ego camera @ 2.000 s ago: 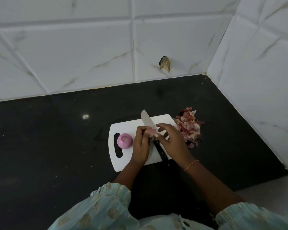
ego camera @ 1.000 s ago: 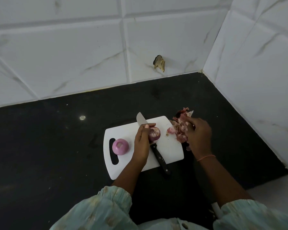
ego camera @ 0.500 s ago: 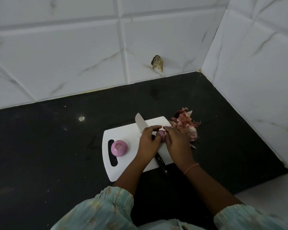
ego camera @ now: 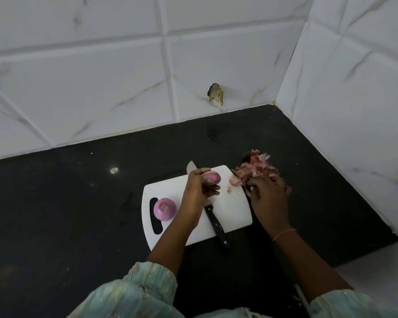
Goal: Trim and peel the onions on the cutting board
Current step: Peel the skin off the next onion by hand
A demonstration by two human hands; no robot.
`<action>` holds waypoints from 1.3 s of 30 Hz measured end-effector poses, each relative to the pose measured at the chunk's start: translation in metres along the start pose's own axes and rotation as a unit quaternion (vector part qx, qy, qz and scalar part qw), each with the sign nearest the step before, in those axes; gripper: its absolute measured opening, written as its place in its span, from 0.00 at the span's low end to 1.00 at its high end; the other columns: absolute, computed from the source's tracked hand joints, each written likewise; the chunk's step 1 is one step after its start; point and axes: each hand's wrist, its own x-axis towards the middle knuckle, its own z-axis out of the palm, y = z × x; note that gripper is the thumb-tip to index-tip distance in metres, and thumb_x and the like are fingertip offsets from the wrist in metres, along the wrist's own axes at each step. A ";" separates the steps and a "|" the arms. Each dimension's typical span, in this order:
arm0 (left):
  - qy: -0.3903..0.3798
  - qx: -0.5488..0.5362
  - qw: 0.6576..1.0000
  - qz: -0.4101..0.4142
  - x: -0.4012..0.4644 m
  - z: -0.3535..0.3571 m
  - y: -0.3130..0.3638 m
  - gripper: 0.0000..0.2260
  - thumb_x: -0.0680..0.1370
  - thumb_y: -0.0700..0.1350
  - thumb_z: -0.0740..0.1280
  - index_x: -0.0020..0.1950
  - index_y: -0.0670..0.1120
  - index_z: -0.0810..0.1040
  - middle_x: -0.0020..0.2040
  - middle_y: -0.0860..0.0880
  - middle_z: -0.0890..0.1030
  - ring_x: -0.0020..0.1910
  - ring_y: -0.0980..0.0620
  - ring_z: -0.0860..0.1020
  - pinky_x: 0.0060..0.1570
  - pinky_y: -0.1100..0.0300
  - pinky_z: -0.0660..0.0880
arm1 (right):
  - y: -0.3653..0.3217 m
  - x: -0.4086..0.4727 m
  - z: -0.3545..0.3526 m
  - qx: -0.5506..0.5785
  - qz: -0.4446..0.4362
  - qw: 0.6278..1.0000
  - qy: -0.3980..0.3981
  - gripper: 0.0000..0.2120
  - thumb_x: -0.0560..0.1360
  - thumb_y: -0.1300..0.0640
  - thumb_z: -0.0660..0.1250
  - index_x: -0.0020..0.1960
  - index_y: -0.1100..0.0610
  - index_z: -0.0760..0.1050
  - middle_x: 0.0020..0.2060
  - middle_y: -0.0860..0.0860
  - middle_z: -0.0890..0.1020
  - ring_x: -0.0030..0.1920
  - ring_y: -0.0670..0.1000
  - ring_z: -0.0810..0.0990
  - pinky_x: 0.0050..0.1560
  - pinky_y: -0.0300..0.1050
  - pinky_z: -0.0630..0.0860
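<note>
A white cutting board (ego camera: 232, 210) lies on the black counter. My left hand (ego camera: 199, 191) grips a small purple onion (ego camera: 212, 177) just above the board's far edge. A second peeled onion (ego camera: 164, 209) sits on the board's left side beside the handle slot. A black-handled knife (ego camera: 214, 222) lies across the board, partly hidden under my left hand, its blade tip (ego camera: 191, 167) poking out beyond. My right hand (ego camera: 268, 191) is off the board's right edge at the pile of onion skins (ego camera: 255, 168), fingers blurred. A loose skin piece (ego camera: 233, 180) lies on the board's right corner.
White tiled walls meet in a corner at the back right. A chipped spot (ego camera: 215, 94) marks the back wall. The black counter (ego camera: 67, 214) spreads wide to the left. The counter's right end stops at a white ledge (ego camera: 377, 271).
My right hand left the onion and moved right to the skin pile, leaving a skin piece on the board's corner. My left hand keeps hold of the onion.
</note>
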 end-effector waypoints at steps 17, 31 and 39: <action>-0.087 -0.192 0.976 0.059 -0.029 0.020 0.037 0.11 0.70 0.44 0.58 0.50 0.45 0.75 0.45 0.46 0.80 0.40 0.51 0.77 0.34 0.61 0.71 | -0.088 -0.003 -0.045 0.454 -0.052 0.888 -0.043 0.09 0.74 0.55 0.72 0.53 0.52 0.76 0.44 0.44 0.82 0.45 0.45 0.82 0.43 0.41 0.80; -0.113 -0.206 0.965 0.120 -0.032 0.016 0.040 0.18 0.69 0.35 0.59 0.58 0.44 0.74 0.54 0.45 0.78 0.54 0.47 0.77 0.53 0.58 0.77 | -0.094 0.001 -0.059 0.435 -0.136 0.889 -0.037 0.14 0.72 0.62 0.74 0.55 0.53 0.76 0.49 0.44 0.81 0.49 0.46 0.80 0.46 0.34 0.77; -0.150 -0.193 0.962 0.118 -0.035 0.015 0.045 0.22 0.72 0.40 0.55 0.63 0.44 0.77 0.63 0.43 0.79 0.60 0.44 0.76 0.58 0.52 0.72 | -0.096 0.000 -0.059 0.471 -0.094 0.877 -0.023 0.14 0.73 0.59 0.74 0.57 0.55 0.77 0.49 0.47 0.83 0.50 0.47 0.82 0.48 0.39 0.79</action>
